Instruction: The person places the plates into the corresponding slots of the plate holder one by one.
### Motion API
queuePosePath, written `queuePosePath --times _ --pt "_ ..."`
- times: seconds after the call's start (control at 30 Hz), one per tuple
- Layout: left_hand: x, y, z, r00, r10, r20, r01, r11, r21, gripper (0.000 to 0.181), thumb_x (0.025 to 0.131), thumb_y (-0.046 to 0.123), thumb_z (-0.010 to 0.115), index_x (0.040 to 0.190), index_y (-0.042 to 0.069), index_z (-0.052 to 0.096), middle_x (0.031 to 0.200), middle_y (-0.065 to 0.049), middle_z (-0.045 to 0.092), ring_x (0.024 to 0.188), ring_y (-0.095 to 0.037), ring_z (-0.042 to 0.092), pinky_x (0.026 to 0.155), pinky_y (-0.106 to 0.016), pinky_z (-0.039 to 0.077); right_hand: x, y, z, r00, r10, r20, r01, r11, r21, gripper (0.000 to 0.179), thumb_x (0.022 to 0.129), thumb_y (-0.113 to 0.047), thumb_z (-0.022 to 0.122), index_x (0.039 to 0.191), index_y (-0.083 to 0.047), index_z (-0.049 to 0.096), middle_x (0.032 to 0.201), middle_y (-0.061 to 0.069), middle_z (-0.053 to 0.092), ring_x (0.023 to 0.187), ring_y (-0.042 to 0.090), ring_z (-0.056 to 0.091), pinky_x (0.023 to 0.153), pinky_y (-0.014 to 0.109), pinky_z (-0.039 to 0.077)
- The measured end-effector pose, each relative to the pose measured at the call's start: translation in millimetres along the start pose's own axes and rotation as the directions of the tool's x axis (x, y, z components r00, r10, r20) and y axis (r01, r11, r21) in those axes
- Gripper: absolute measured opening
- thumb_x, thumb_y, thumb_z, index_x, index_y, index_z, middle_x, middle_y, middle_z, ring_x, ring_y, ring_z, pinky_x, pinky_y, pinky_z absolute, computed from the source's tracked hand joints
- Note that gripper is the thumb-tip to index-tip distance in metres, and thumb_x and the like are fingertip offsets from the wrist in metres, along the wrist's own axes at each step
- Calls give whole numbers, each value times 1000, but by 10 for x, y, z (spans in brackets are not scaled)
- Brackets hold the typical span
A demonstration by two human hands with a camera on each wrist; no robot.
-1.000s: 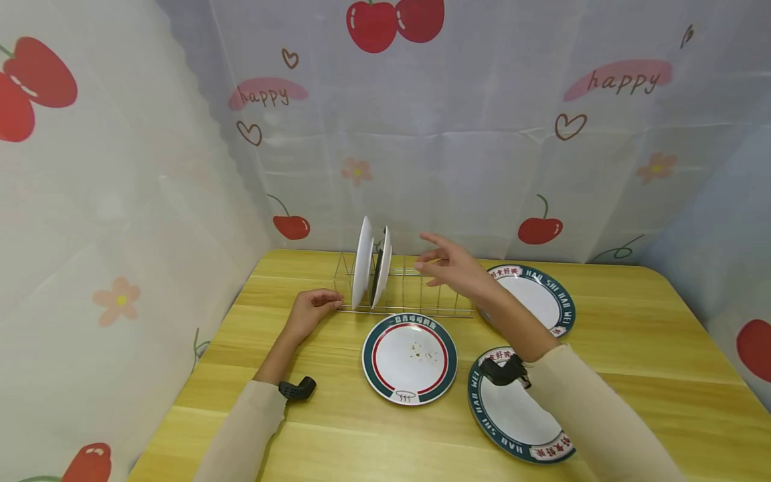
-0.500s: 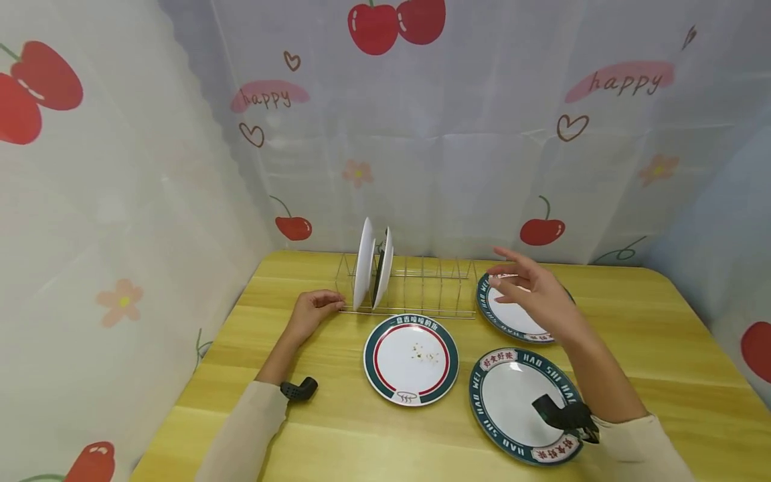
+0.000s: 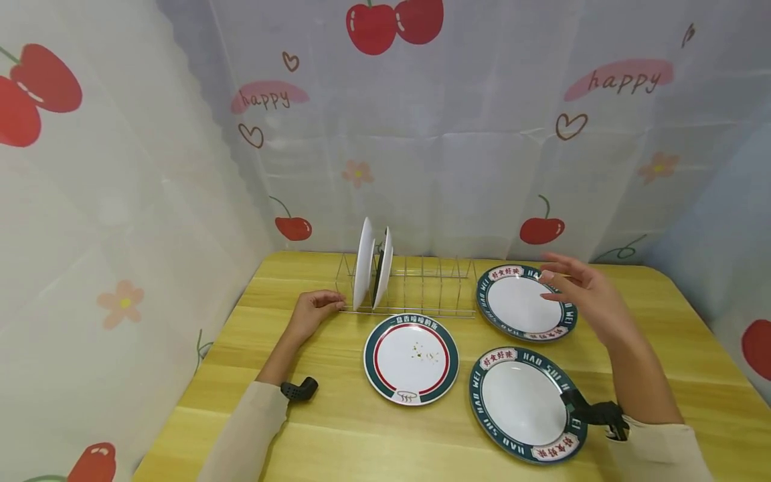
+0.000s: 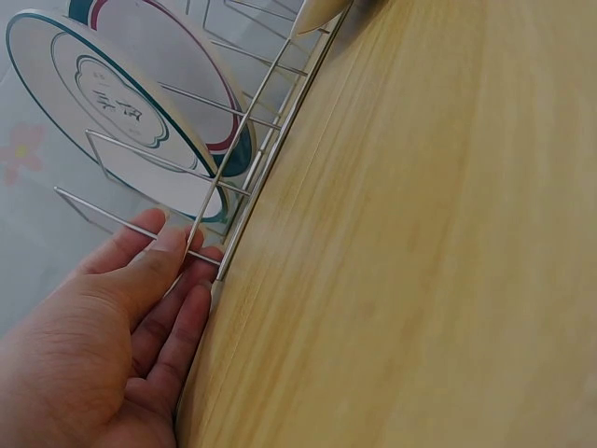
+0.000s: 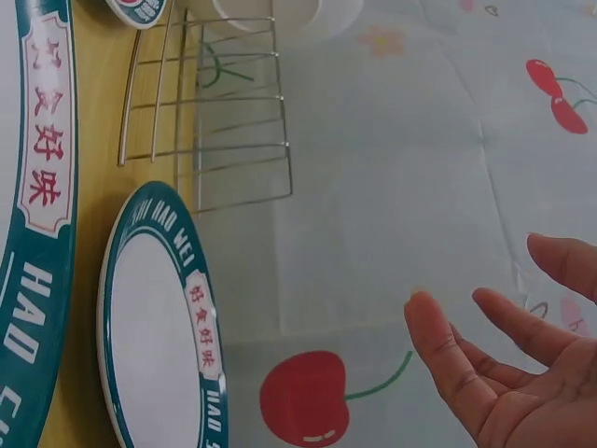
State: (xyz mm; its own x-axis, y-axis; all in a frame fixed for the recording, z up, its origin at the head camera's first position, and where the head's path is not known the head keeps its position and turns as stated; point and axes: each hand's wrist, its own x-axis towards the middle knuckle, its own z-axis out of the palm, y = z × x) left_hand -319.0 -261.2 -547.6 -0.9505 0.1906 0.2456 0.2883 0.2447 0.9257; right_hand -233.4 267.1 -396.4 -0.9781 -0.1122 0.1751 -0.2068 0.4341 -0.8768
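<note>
My left hand (image 3: 314, 313) pinches the left end of a wire dish rack (image 3: 423, 312); the left wrist view shows thumb and fingertips around its thin wire. Two plates stand upright in the rack's left part: a white plate (image 3: 363, 264) and, just right of it, a second plate (image 3: 383, 268). Over the right edge of the far right plate (image 3: 523, 304), which has a green lettered rim, my right hand (image 3: 587, 294) hovers with fingers spread and holds nothing. That plate lies flat at the rack's right end.
A plate with a red ring and crumbs (image 3: 411, 359) lies in front of the rack. Nearer on the right is a large green-rimmed plate (image 3: 527, 405). Patterned cloth (image 3: 421, 167) hangs behind and beside the wooden table (image 3: 355, 435).
My right hand has moved right, from above the rack to over the far right plate's right side, fingers still empty. The left hand stays on the rack's end.
</note>
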Motion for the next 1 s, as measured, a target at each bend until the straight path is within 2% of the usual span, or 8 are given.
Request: queuePosePath --times 0.17,0.37,0.57,0.67,0.83,0.9,1.0 --pt "-11 -4 17 1000 4 -13 -4 1000 -1 17 91 4 76 105 -4 76 105 -21 75 98 -25 72 81 -25 59 14 130 -78 998 48 -37 -50 998 -46 60 106 -35 54 155 -4 38 141 25 50 96 -9 59 79 10 52" --pt "-13 -8 23 1000 23 -16 -24 999 -29 15 90 3 76 102 -4 77 101 -20 75 93 -17 73 79 -25 60 53 317 -140 985 142 -96 -148 988 -53 62 106 -41 51 156 -5 38 143 26 49 88 -10 62 84 17 55" --pt "7 3 2 1000 30 -7 -30 999 -18 15 91 3 75 104 -4 77 102 -22 75 93 -21 73 78 -25 60 104 573 -202 968 190 -161 -196 980 -24 61 108 -38 49 155 -1 38 143 29 47 91 -9 56 76 13 56" --pt "8 5 -7 1000 24 -2 -24 1000 -7 16 91 2 74 105 -5 76 103 -23 74 95 -27 73 79 -26 60 116 719 -251 960 224 -171 -233 972 -40 62 108 -36 48 155 1 35 143 33 46 98 7 59 76 15 57" --pt "19 -10 -8 1000 28 9 -28 1000 -3 16 93 -2 71 107 -7 75 105 -24 73 98 -36 72 80 -30 61 114 934 -312 936 310 -164 -323 945 -54 68 107 -38 49 156 5 29 142 39 44 115 42 56 72 17 58" --pt "24 -15 -6 1000 26 7 -26 1000 -5 16 92 -2 71 107 -7 75 105 -24 74 97 -36 72 79 -29 61 105 991 -319 929 340 -148 -351 935 -54 70 107 -37 50 156 7 27 141 41 43 117 50 55 71 19 59" --pt "26 -12 0 1000 23 -4 -23 1000 -11 15 92 0 73 106 -5 76 103 -23 74 94 -30 74 78 -27 61 99 1056 -323 923 368 -112 -376 925 -58 71 107 -36 51 156 8 24 141 42 41 120 54 54 73 23 60"
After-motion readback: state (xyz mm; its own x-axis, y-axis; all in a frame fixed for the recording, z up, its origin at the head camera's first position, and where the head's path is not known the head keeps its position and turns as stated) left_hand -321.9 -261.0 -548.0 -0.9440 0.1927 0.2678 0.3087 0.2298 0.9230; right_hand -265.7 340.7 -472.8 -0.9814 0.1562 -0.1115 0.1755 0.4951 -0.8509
